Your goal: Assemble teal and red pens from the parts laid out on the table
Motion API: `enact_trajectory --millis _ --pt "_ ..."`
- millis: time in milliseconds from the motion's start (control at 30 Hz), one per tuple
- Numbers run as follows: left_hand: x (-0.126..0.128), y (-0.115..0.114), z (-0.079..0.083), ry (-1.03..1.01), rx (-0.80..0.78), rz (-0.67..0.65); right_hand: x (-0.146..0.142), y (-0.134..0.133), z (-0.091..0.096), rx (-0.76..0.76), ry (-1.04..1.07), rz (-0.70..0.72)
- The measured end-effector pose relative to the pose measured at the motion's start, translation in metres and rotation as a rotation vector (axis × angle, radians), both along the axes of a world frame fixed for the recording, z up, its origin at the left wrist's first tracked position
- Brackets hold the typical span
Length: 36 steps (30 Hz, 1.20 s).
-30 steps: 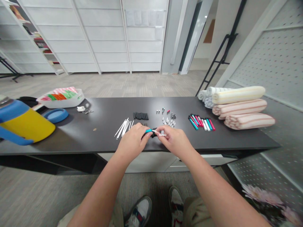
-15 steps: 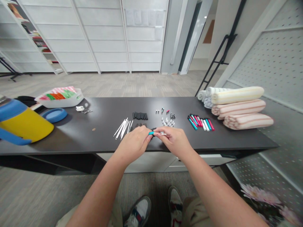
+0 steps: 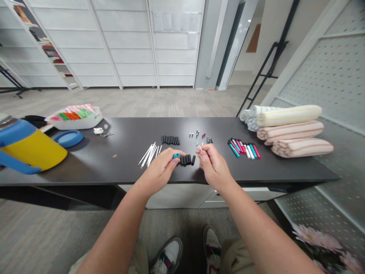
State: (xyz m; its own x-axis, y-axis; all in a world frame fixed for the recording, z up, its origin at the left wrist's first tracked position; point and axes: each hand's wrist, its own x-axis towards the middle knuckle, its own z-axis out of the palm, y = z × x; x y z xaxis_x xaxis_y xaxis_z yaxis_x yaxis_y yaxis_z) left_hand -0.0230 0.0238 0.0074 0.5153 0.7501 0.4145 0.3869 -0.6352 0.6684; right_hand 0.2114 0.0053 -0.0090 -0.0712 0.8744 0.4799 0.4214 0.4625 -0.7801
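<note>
My left hand pinches a teal pen barrel between thumb and fingers, with one end pointing out. Just right of it, my right hand closes thumb and fingertips on a slim white piece; its exact kind is too small to make out. Between the hands several black caps lie on the dark table, partly behind the left fingers. Thin white sticks lie in a loose bunch left of the left hand. Beyond the hands are a row of black tubes and small metallic bits.
Teal, red and white pens lie in a group on the right, beside rolled striped towels. At left stand a yellow and blue jug, a blue lid and a white basket. The table's front edge runs below my hands.
My hands have moved apart. The teal barrel stays in the left hand, while the right hand has shifted right and slightly up, uncovering the black caps between them.
</note>
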Motion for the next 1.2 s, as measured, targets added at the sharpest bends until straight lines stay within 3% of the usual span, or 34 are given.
enact_trajectory --millis 233,433,700,900,1200 --pt "-0.005 0.002 0.001 -0.082 0.110 -0.022 0.000 0.004 0.006 0.277 -0.056 -0.058" --pt "-0.005 0.003 0.001 -0.090 0.107 -0.033 -0.009 -0.013 0.018 0.242 0.097 -0.086" --pt "-0.005 0.004 -0.001 -0.075 0.116 -0.045 -0.023 -0.046 0.045 0.435 0.066 0.075" --pt "-0.003 0.002 0.000 -0.021 0.139 -0.060 -0.024 -0.039 0.042 0.463 -0.111 0.088" --pt "0.000 0.002 -0.002 0.036 0.159 -0.065 -0.021 -0.031 0.035 0.454 -0.204 0.063"
